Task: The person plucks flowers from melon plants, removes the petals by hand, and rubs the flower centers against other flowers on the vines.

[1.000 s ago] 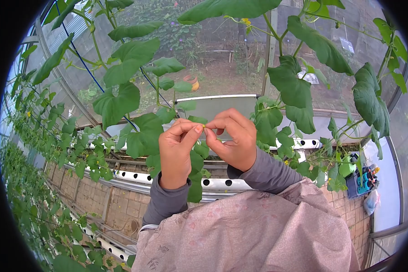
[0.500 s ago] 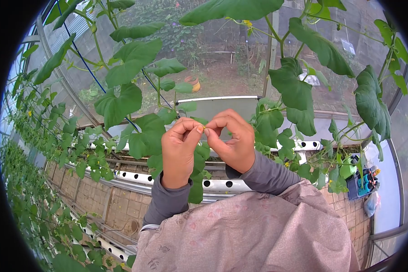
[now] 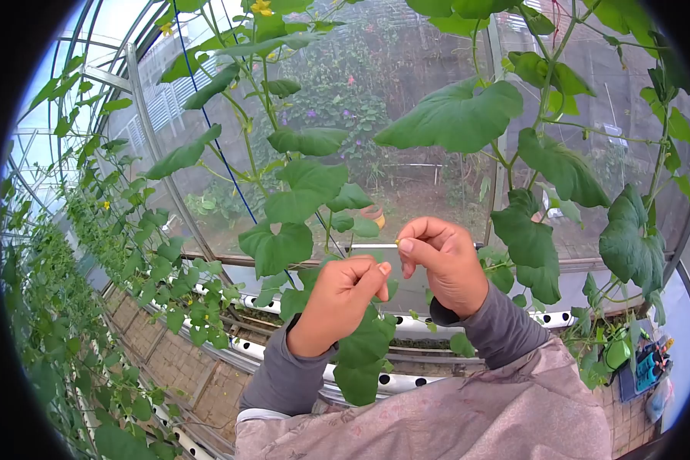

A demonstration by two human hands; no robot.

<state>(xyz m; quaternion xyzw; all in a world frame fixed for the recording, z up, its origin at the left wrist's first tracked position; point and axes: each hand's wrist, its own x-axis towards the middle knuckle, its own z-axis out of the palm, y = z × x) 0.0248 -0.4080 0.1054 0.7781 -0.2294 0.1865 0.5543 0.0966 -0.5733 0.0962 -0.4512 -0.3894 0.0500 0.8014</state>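
Note:
My right hand (image 3: 446, 264) is raised in front of me, its thumb and index finger pinching a tiny yellow flower piece (image 3: 397, 241). Lower and to the left, my left hand (image 3: 343, 300) is closed, thumb pressed against the curled index finger. Whatever might be inside that pinch is hidden. A gap separates the two hands. Just behind my left hand hang broad green leaves (image 3: 364, 349) of a climbing vine. Yellow flowers (image 3: 261, 8) show higher up on the vine at the top.
White grow pipes (image 3: 414, 383) with dark round holes run across below the hands. Blue strings (image 3: 207, 115) support vines on the left. Mesh walls stand ahead. At the lower right, a blue crate (image 3: 638, 379) with bottles rests on brick paving.
My hands have drawn apart from fingertip contact; the right now holds the yellow piece alone. The view has tilted upward, showing more vine tops.

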